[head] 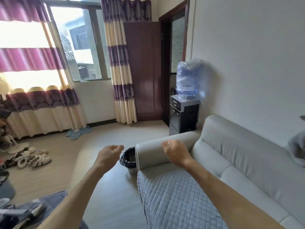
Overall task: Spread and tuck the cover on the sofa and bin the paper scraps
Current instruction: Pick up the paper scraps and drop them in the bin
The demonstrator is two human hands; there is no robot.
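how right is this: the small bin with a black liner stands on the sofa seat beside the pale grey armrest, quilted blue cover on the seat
No: in the head view the small bin with a black liner stands on the floor beside the pale grey armrest. The quilted blue cover is on the seat.

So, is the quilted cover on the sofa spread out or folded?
Spread: the quilted cover lies flat across the sofa seat and drapes over its front edge. Its near end is out of view.
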